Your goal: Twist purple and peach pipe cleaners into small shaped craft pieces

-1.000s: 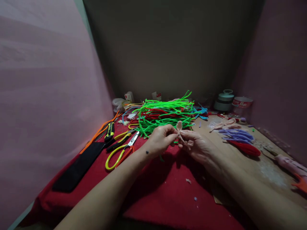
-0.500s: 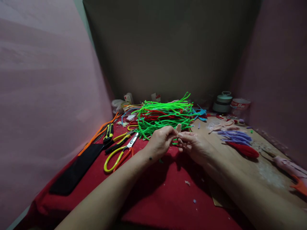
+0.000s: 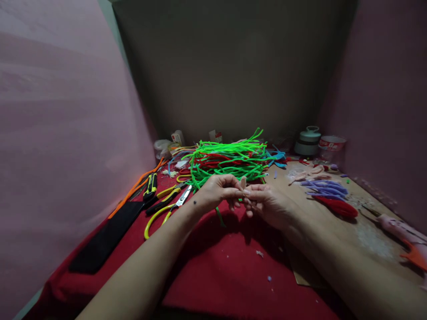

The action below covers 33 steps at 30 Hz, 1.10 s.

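Over the red cloth (image 3: 213, 266), my two hands meet at a small pale pink fuzzy piece (image 3: 243, 182), which looks like looped pipe cleaner. My left hand (image 3: 216, 192) pinches it between thumb and fingers from the left. From the other side, the fingertips of my right hand (image 3: 267, 201) are closed on its lower end. Fingers hide most of that lower end. Below my left hand shows a green pipe cleaner end (image 3: 219, 217); whether it is held or lies on the cloth I cannot tell. Just behind is a heap of green pipe cleaners (image 3: 230, 155), with red ones among them.
On the left lie scissors (image 3: 167, 213), pliers (image 3: 167, 195), a yellow-black cutter (image 3: 151, 184) and a black flat strip (image 3: 106, 238). A brown board (image 3: 333, 240) on the right carries purple pieces (image 3: 327, 189), a red bundle (image 3: 336, 206) and a pink tool (image 3: 393, 226). Behind stands a lidded jar (image 3: 308, 140).
Both hands and the pink piece have shifted slightly left. My left thumb now lies straighter along the piece, and more of the green end shows below that hand.
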Tool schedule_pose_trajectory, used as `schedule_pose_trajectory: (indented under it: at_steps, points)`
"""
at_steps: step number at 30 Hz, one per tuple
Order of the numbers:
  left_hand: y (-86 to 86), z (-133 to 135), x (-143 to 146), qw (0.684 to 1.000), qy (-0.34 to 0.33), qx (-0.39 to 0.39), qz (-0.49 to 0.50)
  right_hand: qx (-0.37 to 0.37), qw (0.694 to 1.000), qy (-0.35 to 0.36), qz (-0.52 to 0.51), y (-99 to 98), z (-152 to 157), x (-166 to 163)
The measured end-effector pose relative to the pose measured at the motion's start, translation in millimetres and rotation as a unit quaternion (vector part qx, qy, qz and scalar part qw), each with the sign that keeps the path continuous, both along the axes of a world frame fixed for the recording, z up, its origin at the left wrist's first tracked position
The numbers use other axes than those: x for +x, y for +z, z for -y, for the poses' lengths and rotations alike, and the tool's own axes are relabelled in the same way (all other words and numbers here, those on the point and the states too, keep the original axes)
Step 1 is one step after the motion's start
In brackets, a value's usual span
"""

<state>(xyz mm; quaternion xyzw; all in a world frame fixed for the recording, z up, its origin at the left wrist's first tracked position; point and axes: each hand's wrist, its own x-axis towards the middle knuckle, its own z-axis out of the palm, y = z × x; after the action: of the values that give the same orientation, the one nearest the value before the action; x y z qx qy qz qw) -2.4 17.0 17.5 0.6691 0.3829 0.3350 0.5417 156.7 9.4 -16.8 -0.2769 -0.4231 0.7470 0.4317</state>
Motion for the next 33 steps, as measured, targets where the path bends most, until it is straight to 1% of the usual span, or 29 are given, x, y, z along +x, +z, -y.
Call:
schedule_pose_trajectory:
  at_steps: [3, 6, 8, 9, 10, 12, 14, 17, 21, 23, 24, 25, 26, 27, 28, 30, 32, 33]
  points:
    - [-0.6, -2.6, -4.1, 0.999, -0.036, -0.009, -0.017, -0.01, 1.0, 0.012, 0.028, 1.0, 0.9, 1.2]
    - [-4.0, -4.2, -6.1, 0.999, -0.031, 0.013, -0.034, -0.022, 0.999, 0.004, 0.047, 1.7, 1.8, 1.8]
    - [-6.7, -4.5, -6.5, 0.995, -0.014, 0.074, -0.068, -0.02, 0.998, 0.003, 0.053, 1.4, 1.6, 1.7]
    - [-8.1, -4.7, -6.6, 0.987, 0.003, 0.128, -0.101, -0.018, 0.998, 0.005, 0.057, 0.9, 1.2, 1.6]
    - [-9.5, -4.9, -6.6, 0.97, 0.024, 0.193, -0.145, -0.017, 0.998, 0.006, 0.062, 0.2, 0.7, 1.4]
    - [-12.5, -5.6, -6.4, 0.913, 0.071, 0.325, -0.235, -0.013, 0.997, -0.002, 0.073, -1.2, -0.6, 1.1]
    - [-15.4, -6.4, -6.3, 0.858, 0.101, 0.414, -0.288, -0.011, 0.996, -0.021, 0.081, -2.1, -2.1, 1.3]
    - [-18.2, -6.4, -6.3, 0.809, 0.11, 0.479, -0.321, -0.013, 0.996, -0.04, 0.083, -2.2, -4.1, 2.8]
    - [-16.7, -2.1, -5.2, 0.743, 0.108, 0.544, -0.374, -0.022, 0.995, -0.03, 0.094, -0.9, -5.1, 4.4]
    - [-14.7, 1.1, -3.9, 0.722, 0.115, 0.552, -0.402, -0.021, 0.993, -0.042, 0.11, 0.1, -4.9, 4.2]
    - [-13.7, 2.5, -3.1, 0.718, 0.12, 0.549, -0.411, -0.018, 0.991, -0.051, 0.119, 0.6, -4.6, 3.9]
    - [-12.8, 3.7, -2.5, 0.721, 0.124, 0.541, -0.413, -0.014, 0.99, -0.059, 0.126, 1.1, -4.3, 3.5]
    - [-12.0, 4.6, -1.9, 0.731, 0.128, 0.529, -0.411, -0.009, 0.989, -0.065, 0.132, 1.5, -4.1, 3.2]
    - [-11.2, 5.2, -1.6, 0.748, 0.131, 0.511, -0.402, -0.005, 0.988, -0.069, 0.137, 1.9, -3.8, 2.8]
    - [-10.3, 5.3, -1.3, 0.772, 0.132, 0.487, -0.387, -0.002, 0.987, -0.075, 0.141, 2.1, -3.6, 2.5]
    - [-8.5, 4.7, -0.7, 0.84, 0.122, 0.407, -0.338, 0.004, 0.986, -0.084, 0.141, 2.4, -3.2, 2.0]
    - [-6.1, 3.6, 0.3, 0.917, 0.1, 0.283, -0.263, 0.025, 0.985, -0.095, 0.144, 2.7, -2.4, 1.2]
    - [-4.6, 3.3, 1.3, 0.948, 0.088, 0.214, -0.219, 0.04, 0.983, -0.099, 0.15, 2.9, -1.7, 0.6]
